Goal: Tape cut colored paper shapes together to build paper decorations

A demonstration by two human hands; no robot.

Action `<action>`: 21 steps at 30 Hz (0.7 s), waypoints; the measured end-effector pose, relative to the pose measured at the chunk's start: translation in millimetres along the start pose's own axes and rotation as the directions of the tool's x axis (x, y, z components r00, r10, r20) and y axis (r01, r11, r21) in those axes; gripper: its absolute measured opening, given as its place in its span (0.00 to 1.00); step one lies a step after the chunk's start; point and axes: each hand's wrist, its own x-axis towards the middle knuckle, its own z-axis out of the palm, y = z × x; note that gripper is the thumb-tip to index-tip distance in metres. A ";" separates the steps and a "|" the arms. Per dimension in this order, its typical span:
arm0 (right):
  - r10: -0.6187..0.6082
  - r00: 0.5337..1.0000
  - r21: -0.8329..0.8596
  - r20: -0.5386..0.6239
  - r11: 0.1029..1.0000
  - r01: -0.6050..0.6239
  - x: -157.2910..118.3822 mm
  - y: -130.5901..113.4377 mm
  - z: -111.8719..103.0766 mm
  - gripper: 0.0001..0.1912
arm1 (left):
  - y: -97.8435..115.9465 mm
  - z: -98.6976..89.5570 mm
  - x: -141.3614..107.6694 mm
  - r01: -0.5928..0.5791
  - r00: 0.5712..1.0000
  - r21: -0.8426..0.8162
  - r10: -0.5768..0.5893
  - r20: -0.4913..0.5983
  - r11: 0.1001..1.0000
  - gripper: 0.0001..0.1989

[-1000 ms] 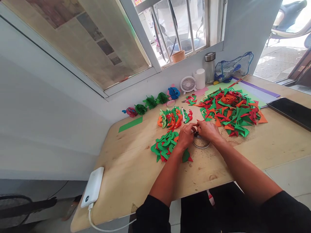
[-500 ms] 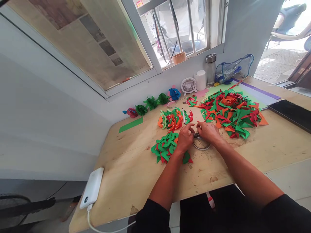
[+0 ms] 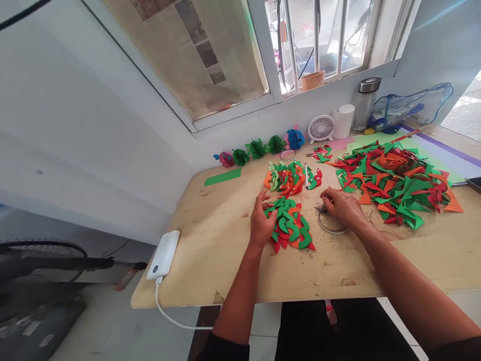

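My left hand point(image 3: 262, 223) has its fingers apart, curved around the left edge of a loose heap of cut green, red and orange paper shapes point(image 3: 292, 228), touching or just above it. My right hand point(image 3: 343, 208) is closed over a small tool that looks like scissors point(image 3: 330, 229). Dark pointed blades stick out to the left of the fingers, and a large pale loop handle lies on the table; the rest is hidden beneath the hand. Behind the heap is a neater row of curved paper pieces point(image 3: 284, 178), with a white pen point(image 3: 306, 175) beside it.
A large pile of paper scraps point(image 3: 398, 180) lies at the right. Along the wall stand folded paper ornaments point(image 3: 257, 149), a small fan point(image 3: 321, 128), a white cylinder point(image 3: 343, 122) and a glass bottle point(image 3: 366, 105). A power bank point(image 3: 164, 254) with a cable lies at the left edge.
My left hand has moved left, away from my right hand, to the paper heap, and its fingers have spread. My right hand stays at the scissors. The view has turned left.
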 end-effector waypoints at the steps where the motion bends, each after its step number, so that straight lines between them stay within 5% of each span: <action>1: -0.008 1.000 0.007 -0.005 1.000 0.008 -0.4 -0.9 0.2 0.15 | -2.6 0.5 -3.6 -0.026 0.999 0.061 0.023 0.042 0.998 0.35; 6: -0.051 0.998 0.039 -0.047 0.998 0.053 -2.0 -3.0 2.6 0.15 | -13.1 9.4 -9.5 -0.153 0.980 0.307 0.103 0.173 0.939 0.40; 13: -0.083 0.994 0.065 -0.075 0.994 0.088 -2.5 -3.2 5.7 0.14 | -18.3 7.0 0.8 -0.102 0.989 0.284 0.128 -0.074 0.953 0.34; 18: -0.106 0.989 0.113 -0.105 0.987 0.118 -3.6 -4.5 5.5 0.15 | 2.7 8.9 0.6 -0.170 0.961 0.268 0.220 -0.166 0.948 0.32; 21: -0.119 0.987 0.303 -0.108 0.942 0.147 -4.2 -6.5 5.5 0.14 | 17.5 23.2 -2.3 -0.245 0.940 0.259 0.294 -0.173 0.934 0.31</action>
